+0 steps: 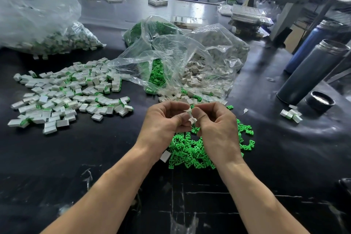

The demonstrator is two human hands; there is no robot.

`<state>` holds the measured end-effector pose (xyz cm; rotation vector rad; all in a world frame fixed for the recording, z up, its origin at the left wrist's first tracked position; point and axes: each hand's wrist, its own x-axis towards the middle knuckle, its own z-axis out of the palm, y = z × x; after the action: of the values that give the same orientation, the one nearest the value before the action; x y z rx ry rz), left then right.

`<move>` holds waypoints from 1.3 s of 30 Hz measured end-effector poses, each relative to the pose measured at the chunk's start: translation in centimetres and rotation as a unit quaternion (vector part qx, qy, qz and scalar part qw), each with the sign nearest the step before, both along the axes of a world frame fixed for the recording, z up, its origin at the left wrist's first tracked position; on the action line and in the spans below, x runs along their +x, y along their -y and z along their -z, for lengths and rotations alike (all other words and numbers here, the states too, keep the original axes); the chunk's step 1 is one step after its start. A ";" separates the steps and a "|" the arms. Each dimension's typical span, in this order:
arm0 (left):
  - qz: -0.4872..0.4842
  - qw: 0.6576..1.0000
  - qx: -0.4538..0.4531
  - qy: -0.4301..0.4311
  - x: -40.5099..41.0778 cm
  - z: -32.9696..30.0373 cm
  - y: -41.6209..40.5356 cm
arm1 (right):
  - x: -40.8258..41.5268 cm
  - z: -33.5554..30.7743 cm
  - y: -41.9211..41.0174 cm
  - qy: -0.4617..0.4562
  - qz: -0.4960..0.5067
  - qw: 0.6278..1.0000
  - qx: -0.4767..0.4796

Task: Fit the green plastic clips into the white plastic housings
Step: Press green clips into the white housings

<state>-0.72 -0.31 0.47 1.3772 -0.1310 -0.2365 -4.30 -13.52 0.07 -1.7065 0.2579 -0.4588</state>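
Observation:
My left hand (pixel 165 119) and my right hand (pixel 216 125) meet above the dark table, fingertips pinched together around small white housings (pixel 190 115). Whether a green clip sits between the fingers is hidden. Under my hands lies a loose pile of green clips (pixel 191 150), with one white housing (pixel 165 156) beside my left wrist. Loose white housings (pixel 182 97) spill from an open clear bag (pixel 171 57) just beyond my hands. That bag holds more green clips (pixel 156 74) and white housings (pixel 195 74).
A wide heap of assembled white-and-green pieces (pixel 68 91) covers the table on the left. A clear bag of such pieces (pixel 47 30) lies at the far left. Two tall flasks (pixel 311 70) and a cap (pixel 320 100) stand on the right, near a few assembled pieces (pixel 291 115).

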 end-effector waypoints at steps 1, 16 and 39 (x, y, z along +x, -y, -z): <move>-0.001 1.000 0.001 -0.002 0.0 0.0 0.0 | 0.0 0.0 0.1 0.002 -0.004 1.000 -0.001; -0.011 0.995 0.095 0.042 0.2 0.1 -0.1 | 0.2 0.2 0.9 -0.005 -0.023 0.999 -0.041; -0.069 0.996 0.053 0.004 -0.9 -0.1 0.9 | -0.1 0.4 -0.6 0.000 -0.003 1.000 -0.014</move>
<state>-1.60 -1.20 0.59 1.4856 -0.0301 -0.1230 -4.42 -12.95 -0.32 -1.7339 0.2467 -0.4607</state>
